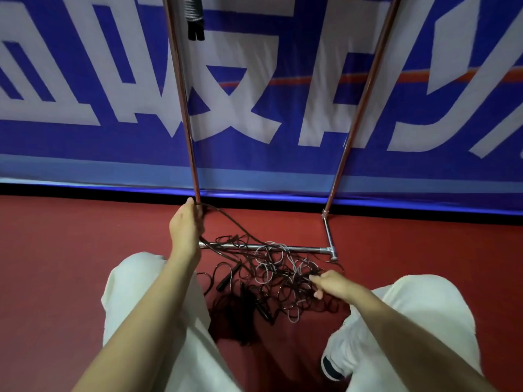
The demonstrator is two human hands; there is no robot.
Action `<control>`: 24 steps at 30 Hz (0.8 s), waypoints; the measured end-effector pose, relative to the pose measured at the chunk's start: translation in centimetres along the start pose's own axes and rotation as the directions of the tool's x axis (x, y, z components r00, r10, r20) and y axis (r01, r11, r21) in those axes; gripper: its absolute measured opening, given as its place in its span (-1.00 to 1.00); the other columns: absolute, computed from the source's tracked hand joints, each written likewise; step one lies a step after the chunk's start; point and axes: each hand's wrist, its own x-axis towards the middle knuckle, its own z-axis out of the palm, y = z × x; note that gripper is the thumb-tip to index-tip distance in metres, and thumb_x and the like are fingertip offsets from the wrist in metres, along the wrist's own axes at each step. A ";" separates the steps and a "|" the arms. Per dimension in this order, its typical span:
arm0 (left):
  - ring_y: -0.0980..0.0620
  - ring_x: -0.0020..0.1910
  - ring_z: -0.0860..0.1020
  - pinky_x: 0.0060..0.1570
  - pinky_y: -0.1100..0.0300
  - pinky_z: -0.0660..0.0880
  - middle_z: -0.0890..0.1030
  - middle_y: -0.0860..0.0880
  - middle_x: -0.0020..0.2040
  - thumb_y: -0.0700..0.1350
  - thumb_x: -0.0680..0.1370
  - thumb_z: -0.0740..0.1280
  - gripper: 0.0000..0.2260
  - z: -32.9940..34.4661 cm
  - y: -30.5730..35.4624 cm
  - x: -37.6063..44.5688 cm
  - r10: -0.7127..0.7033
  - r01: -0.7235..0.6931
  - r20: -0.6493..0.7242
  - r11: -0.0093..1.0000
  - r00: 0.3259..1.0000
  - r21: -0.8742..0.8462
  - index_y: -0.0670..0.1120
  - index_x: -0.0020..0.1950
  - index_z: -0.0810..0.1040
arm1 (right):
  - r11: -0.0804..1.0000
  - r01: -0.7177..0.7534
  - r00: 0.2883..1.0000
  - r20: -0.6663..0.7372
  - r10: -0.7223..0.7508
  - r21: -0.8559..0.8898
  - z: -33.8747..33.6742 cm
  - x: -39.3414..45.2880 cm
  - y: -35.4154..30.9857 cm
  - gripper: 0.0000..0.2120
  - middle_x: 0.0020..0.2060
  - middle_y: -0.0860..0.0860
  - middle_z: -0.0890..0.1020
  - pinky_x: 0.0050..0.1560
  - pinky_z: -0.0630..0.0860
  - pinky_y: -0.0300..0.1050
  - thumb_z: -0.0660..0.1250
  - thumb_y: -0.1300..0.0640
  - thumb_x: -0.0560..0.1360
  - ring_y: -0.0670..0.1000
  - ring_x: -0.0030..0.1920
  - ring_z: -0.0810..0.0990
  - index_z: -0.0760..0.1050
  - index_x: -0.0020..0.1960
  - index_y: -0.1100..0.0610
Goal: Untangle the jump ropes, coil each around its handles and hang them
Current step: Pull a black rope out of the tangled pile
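Fig.: left hand gripped 1 dark rope; right hand fingers pinched tangled jump ropes, count unclear. 1 coiled rope hung on rack. Banner lettering unreadable.

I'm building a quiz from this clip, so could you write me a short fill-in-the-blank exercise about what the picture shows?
1. The left hand holds a dark rope strand up beside the rack's ____ upright pole.
2. The right hand reaches into the tangled ropes lying on the ____ floor.
3. One coiled rope already ____ from the rack at the top of the picture.
4. The tangle lies partly across the rack's ____ base bar.

Missing words: left; red; hangs; metal
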 end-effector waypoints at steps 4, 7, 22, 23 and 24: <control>0.09 -0.39 0.22 -0.34 0.13 0.16 0.31 0.03 -0.38 -0.10 0.61 0.27 -0.70 -0.5 -1.0 0.5 0.152 -0.172 0.102 0.956 0.983 0.236 -0.05 -0.32 0.34 | 0.741 0.167 0.976 -0.214 -0.032 0.650 -1.1 -1.6 -3.7 -0.72 -0.64 -0.12 0.22 -0.48 0.27 -0.23 0.17 0.13 0.64 -0.11 -0.63 0.22 0.29 -0.25 0.10; 0.07 -0.39 0.29 -0.27 0.14 0.27 0.34 0.07 -0.45 -0.08 0.60 0.32 -0.65 0.1 -1.9 0.2 0.173 -0.266 0.252 0.876 0.952 0.403 -0.06 -0.37 0.35 | 0.642 0.369 0.921 -0.355 -0.159 0.672 -3.5 -4.0 -7.6 -0.79 -0.58 -0.13 0.20 -0.60 0.03 -0.36 0.08 0.18 0.66 -0.17 -0.62 0.10 0.40 -0.12 0.13; 0.10 -0.19 0.50 -0.16 0.29 0.40 0.58 0.02 -0.19 -0.25 0.61 0.22 -0.79 2.9 -1.9 -1.5 0.235 -0.369 0.344 0.836 0.909 0.405 -0.08 -0.11 0.61 | 0.517 0.823 0.567 -0.407 -0.716 0.236 -13.0 -16.9 -23.2 -0.74 -0.53 -0.13 0.26 -0.52 0.10 -0.26 0.16 0.19 0.63 -0.11 -0.51 0.16 0.61 -0.07 0.05; 0.12 -0.26 0.46 -0.24 0.29 0.36 0.56 0.03 -0.22 -0.22 0.63 0.17 -0.75 3.2 -1.2 -1.8 0.216 -0.317 0.316 0.895 0.924 0.315 -0.06 -0.10 0.62 | 0.589 0.795 0.598 -0.352 -0.721 0.144 -12.7 -16.5 -23.2 -0.75 -0.54 -0.15 0.29 -0.52 0.12 -0.27 0.18 0.17 0.62 -0.12 -0.52 0.18 0.62 -0.09 0.05; 0.15 -0.35 0.40 -0.33 0.28 0.29 0.53 0.03 -0.25 -0.17 0.66 0.11 -0.70 3.5 -0.7 -2.1 0.170 -0.248 0.318 0.943 0.933 0.223 -0.05 -0.06 0.63 | 0.644 0.763 0.626 -0.301 -0.719 0.049 -12.3 -16.1 -23.0 -0.75 -0.56 -0.16 0.31 -0.51 0.15 -0.29 0.19 0.17 0.61 -0.14 -0.54 0.21 0.62 -0.11 0.05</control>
